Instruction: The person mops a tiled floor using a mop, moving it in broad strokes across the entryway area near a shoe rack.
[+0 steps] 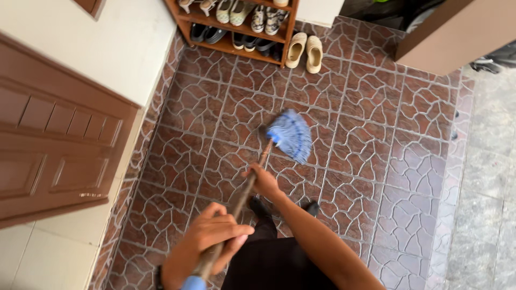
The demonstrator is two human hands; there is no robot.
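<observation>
One mop (252,177): blue head (291,134) on tiled floor (376,161), beyond fingers. Right hand (263,181) fingers wrapped round mid-handle; left hand (212,236) fingers closed on handle's near end. Far ahead: one shoe rack (236,27), two beige slippers (305,51) beside it.

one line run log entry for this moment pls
left hand: grips mop handle near top | right hand: grips handle lower | blue mop head: on tiled floor
</observation>
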